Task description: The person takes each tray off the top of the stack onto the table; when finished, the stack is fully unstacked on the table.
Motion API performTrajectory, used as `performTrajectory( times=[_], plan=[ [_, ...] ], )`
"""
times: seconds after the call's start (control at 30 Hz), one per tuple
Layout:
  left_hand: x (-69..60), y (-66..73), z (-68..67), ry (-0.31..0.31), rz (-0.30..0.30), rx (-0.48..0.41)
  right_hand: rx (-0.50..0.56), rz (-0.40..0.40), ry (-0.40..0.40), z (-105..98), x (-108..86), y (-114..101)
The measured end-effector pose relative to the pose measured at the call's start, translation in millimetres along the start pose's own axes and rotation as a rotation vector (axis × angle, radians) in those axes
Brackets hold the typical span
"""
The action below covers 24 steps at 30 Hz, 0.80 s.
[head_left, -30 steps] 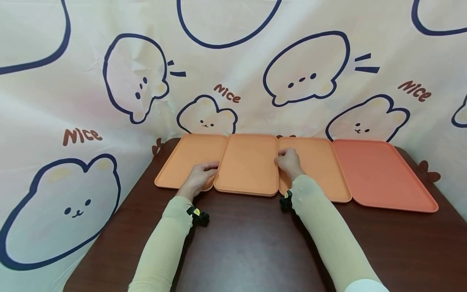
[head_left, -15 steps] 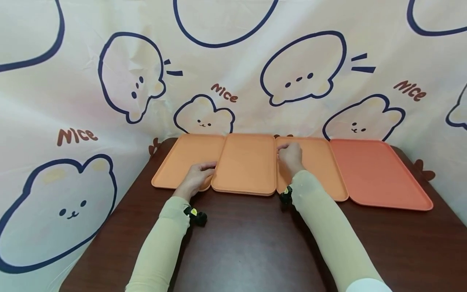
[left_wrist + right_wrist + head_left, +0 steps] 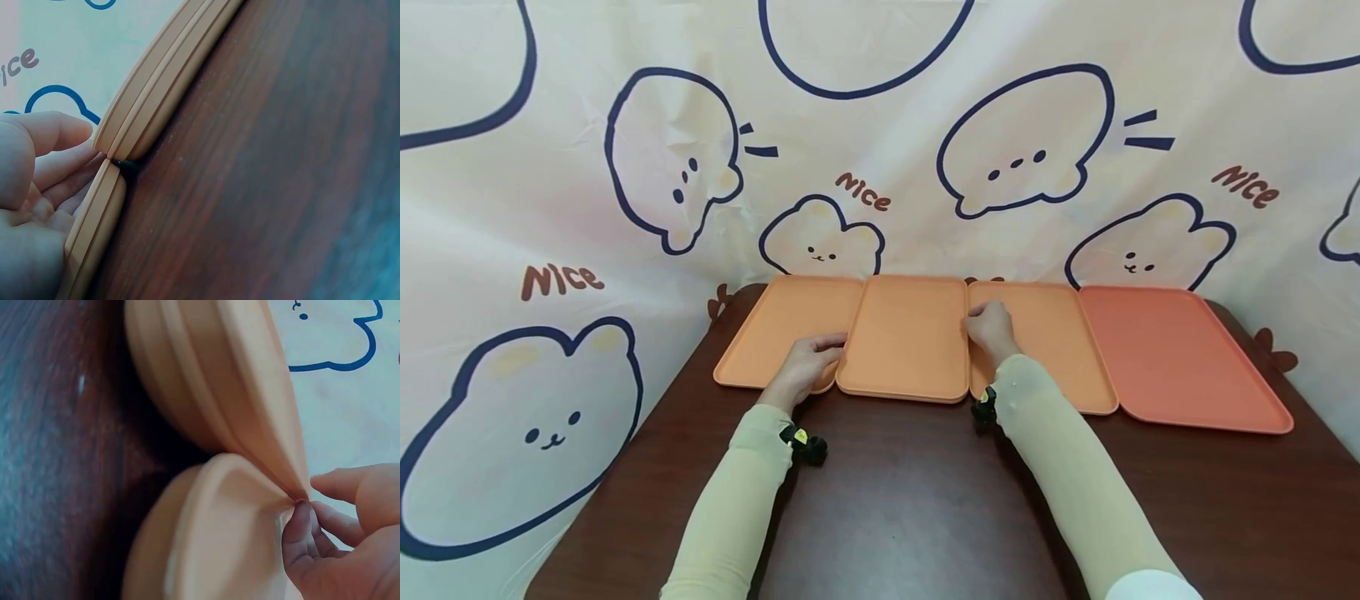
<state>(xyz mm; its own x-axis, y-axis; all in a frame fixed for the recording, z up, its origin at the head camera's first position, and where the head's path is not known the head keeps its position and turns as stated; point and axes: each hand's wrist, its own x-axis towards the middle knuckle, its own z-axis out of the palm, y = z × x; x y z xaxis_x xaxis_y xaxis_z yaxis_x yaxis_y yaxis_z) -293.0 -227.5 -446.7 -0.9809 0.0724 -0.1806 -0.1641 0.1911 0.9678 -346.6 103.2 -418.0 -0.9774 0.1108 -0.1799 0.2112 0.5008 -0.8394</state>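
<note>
Three light-orange trays lie in a row: a left tray (image 3: 786, 317), a middle tray (image 3: 906, 337) and a right tray (image 3: 1048, 342). The middle one is a stack, as its doubled rims (image 3: 165, 78) show in the left wrist view. My left hand (image 3: 805, 367) is at the stack's left edge, its thumb by the upper rim and its fingertips at the seam below. On the opposite edge, my right hand (image 3: 992, 329) pinches the rim with bent fingers (image 3: 300, 534). Parts of the fingertips are hidden behind the rims.
A coral-red tray (image 3: 1180, 354) lies at the far right of the row, touching its neighbour. The trays sit along the back of a dark brown table (image 3: 895, 500). Behind stands a pale cloth (image 3: 910, 125) printed with cartoon bears.
My right hand lifts slightly off toward the right tray half a second ago, then comes back left to the stack's rim. My left hand and the trays stay about where they were.
</note>
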Motion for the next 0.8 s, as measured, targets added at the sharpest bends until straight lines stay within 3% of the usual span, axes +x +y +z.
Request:
performTrajectory(
  times=[0.37,0.53,0.8],
  plan=[
    [-0.3,0.9,-0.9,-0.007,0.003,0.005,-0.09,-0.061,0.042,2,3.2,0],
    [0.2,2.0,-2.3,-0.012,0.017,-0.002,-0.03,-0.106,0.079,-10,-1.5,-11],
    [-0.8,1.5,-0.7,-0.024,0.019,0.016,0.12,-0.011,0.114,-38,-2.5,-16]
  ],
)
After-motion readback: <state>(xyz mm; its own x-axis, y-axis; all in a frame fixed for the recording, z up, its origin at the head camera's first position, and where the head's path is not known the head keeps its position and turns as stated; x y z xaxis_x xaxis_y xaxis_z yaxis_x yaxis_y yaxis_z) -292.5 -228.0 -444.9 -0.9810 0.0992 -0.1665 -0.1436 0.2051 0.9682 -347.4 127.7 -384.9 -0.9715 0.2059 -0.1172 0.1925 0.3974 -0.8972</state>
